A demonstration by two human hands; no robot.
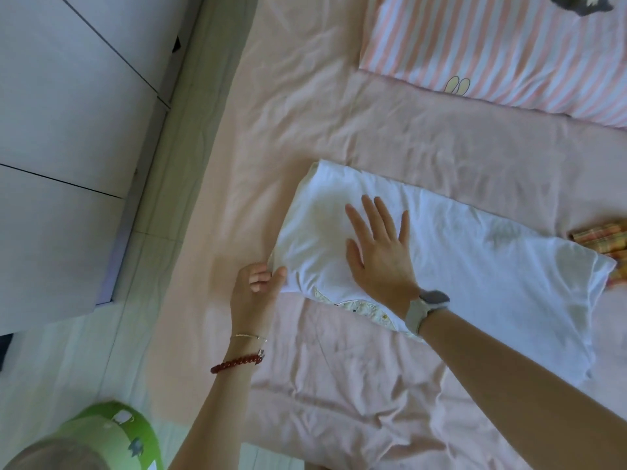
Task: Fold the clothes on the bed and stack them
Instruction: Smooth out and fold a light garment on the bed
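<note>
Pink bed (pixel 305 96): white shirt (pixel 475 259), striped pillow (pixel 492 45), plaid garment (pixel 604 242).

Matt white cloth shirt (pixel 458 252) on a creased, soft pink cloth bedsheet (pixel 339 130); striped cloth pillow (pixel 509 52); smooth, matt cabinet doors (pixel 68 96).
</note>
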